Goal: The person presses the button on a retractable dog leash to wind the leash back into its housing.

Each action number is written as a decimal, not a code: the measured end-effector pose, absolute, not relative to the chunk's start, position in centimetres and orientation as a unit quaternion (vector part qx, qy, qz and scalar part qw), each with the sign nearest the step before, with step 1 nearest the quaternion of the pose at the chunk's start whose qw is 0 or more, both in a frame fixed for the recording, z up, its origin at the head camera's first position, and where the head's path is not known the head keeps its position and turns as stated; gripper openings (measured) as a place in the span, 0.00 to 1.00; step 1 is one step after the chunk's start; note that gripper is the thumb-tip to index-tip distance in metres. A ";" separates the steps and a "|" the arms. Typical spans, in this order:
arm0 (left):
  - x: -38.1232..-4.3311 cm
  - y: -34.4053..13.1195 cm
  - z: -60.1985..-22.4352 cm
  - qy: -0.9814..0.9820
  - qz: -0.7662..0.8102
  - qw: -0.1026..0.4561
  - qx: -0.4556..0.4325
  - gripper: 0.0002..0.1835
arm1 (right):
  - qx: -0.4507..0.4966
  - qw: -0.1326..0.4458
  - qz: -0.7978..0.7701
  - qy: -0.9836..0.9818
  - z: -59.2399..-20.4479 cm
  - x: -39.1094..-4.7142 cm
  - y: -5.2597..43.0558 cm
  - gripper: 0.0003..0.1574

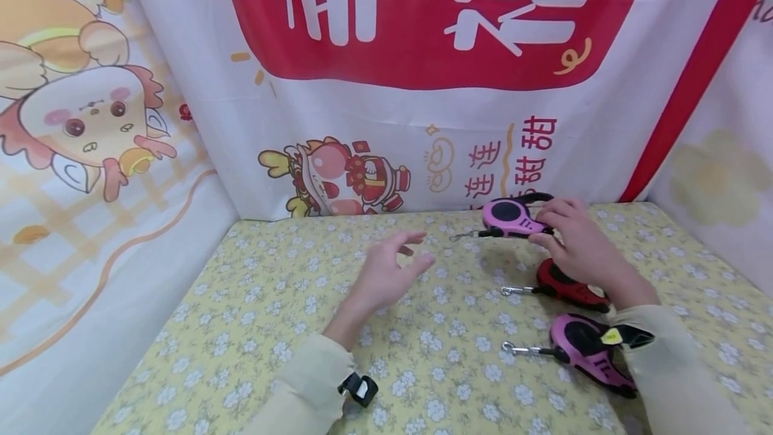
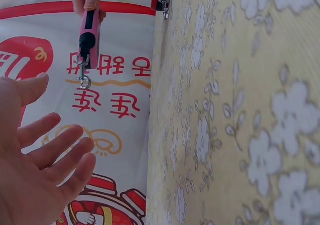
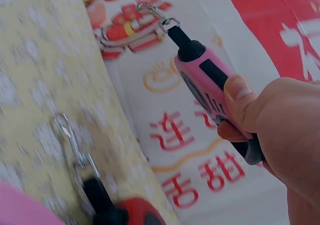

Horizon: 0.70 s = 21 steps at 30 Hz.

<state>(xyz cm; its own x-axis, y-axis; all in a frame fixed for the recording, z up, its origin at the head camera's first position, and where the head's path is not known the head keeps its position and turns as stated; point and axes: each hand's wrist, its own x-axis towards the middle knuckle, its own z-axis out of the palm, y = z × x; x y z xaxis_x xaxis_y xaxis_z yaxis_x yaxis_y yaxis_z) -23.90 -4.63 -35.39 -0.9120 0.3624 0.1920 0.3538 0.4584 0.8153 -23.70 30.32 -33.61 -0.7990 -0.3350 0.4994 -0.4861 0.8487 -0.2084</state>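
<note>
A pink and black retractable dog leash [image 1: 506, 215] is in my right hand [image 1: 576, 240], raised above the far right of the table. Thumb and fingers grip its handle end, and its metal clip points left; the right wrist view shows the pink casing [image 3: 212, 87] and the thumb on it. My left hand [image 1: 389, 270] hovers over the middle of the table, fingers spread and holding nothing, as the left wrist view also shows [image 2: 50, 155]. Below my right hand lie a red retractable leash [image 1: 568, 284] and, nearer, another pink one [image 1: 588, 351], partly hidden by the right sleeve.
A yellow cloth with white flowers covers the table [image 1: 241, 334]. Printed curtains hang behind it [image 1: 392, 113] and along its left side [image 1: 90, 220] and right side. Clips of both lying leashes point left. Black straps sit on both wrists.
</note>
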 end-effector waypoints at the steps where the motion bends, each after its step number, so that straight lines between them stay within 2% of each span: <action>1: -23.8 -4.4 -35.3 0.855 0.472 0.014 0.215 0.29 | 0.212 0.226 0.162 -0.937 -33.7 -23.8 31.0 0.16; 10: -24.2 -0.9 -35.9 0.877 0.400 0.075 0.256 0.41 | 0.163 0.125 0.112 -0.972 -34.7 -25.5 35.3 0.24; 21: -24.3 2.5 -36.9 0.889 0.343 0.092 0.290 0.45 | 0.137 0.025 0.088 -0.986 -36.3 -28.2 36.9 0.24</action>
